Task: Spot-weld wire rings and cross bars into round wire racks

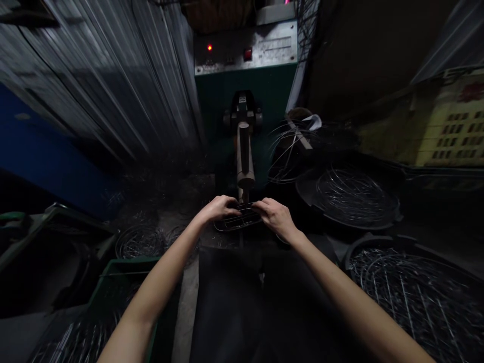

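Note:
Both my hands hold an oval wire rack (pixel 239 225) under the arm of a green machine. My left hand (pixel 223 206) grips its left side, fingers curled inward over the wires. On the opposite side, my right hand (pixel 275 216) pinches the rack's right part. The machine's metal arm (pixel 245 156) reaches down toward me, and its lower tip meets the far edge of the rack between my hands. Whether the tip presses on the wire cannot be made out in the dim light. My fingers cover parts of the rim.
The green machine (pixel 212 96) bears a panel with a lit red lamp (pixel 209 48). At right stand a round tray of wire rings (pixel 351 201) and a tub (pixel 351 247) of wire pieces. A green crate (pixel 109 277) is at left, a yellow crate (pixel 449 126) farther right.

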Demonstrator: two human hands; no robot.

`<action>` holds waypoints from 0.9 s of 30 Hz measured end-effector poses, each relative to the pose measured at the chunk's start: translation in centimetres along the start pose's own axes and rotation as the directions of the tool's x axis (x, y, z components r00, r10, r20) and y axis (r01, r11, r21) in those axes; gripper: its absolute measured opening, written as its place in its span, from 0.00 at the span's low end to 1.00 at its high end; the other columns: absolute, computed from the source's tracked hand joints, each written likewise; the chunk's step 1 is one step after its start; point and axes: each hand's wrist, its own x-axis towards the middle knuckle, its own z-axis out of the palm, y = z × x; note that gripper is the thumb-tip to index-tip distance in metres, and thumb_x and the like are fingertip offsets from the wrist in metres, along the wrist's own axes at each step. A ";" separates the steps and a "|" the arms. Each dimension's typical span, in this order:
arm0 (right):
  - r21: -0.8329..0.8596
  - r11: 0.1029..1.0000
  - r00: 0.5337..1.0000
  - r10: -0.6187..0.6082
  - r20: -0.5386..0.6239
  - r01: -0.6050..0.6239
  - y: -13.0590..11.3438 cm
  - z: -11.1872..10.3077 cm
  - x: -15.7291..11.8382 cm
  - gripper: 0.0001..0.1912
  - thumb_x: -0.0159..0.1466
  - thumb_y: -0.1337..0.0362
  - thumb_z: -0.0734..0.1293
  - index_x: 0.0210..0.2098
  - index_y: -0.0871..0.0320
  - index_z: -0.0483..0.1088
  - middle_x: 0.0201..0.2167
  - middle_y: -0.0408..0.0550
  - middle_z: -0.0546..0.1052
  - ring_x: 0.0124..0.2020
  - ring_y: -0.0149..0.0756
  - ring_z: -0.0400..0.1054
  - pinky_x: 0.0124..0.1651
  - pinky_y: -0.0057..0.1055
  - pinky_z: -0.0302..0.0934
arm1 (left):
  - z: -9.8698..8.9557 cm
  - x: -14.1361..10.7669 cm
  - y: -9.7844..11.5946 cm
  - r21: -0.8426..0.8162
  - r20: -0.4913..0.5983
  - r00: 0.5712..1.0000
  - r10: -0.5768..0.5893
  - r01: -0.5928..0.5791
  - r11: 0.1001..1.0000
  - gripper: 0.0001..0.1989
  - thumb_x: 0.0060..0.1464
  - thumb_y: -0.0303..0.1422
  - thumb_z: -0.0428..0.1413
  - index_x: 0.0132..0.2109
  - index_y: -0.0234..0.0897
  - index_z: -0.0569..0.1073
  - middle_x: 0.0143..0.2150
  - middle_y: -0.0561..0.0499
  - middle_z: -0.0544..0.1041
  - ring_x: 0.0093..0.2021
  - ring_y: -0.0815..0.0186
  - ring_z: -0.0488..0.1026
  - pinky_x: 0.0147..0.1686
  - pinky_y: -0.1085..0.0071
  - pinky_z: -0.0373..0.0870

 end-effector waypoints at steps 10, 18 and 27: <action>-0.055 0.998 1.000 0.009 -0.002 -0.009 0.9 0.6 1.4 0.12 0.66 0.61 0.58 0.40 0.51 0.72 0.30 0.44 0.72 0.33 0.31 0.64 0.29 0.27 0.50 | -0.6 1.5 -0.6 -0.042 -0.019 1.000 0.021 -0.022 0.999 0.18 0.46 0.41 0.57 0.41 0.33 0.76 0.39 0.49 0.78 0.41 0.62 0.73 0.38 0.74 0.65; -0.023 0.999 0.999 0.028 0.017 -0.027 0.6 0.2 1.2 0.12 0.65 0.58 0.58 0.41 0.51 0.72 0.31 0.45 0.72 0.34 0.32 0.63 0.31 0.26 0.53 | -0.3 1.2 -0.3 0.014 -0.042 0.999 0.029 -0.029 0.999 0.17 0.47 0.40 0.57 0.42 0.34 0.76 0.39 0.49 0.78 0.40 0.62 0.73 0.37 0.74 0.65; 0.060 0.989 0.988 0.130 0.081 -0.135 0.5 0.5 1.7 0.12 0.59 0.51 0.65 0.31 0.53 0.70 0.27 0.43 0.70 0.31 0.33 0.61 0.32 0.28 0.54 | -0.2 1.1 0.5 0.112 -0.054 0.997 0.060 -0.054 0.992 0.15 0.47 0.37 0.57 0.42 0.34 0.76 0.37 0.49 0.78 0.38 0.63 0.73 0.34 0.75 0.65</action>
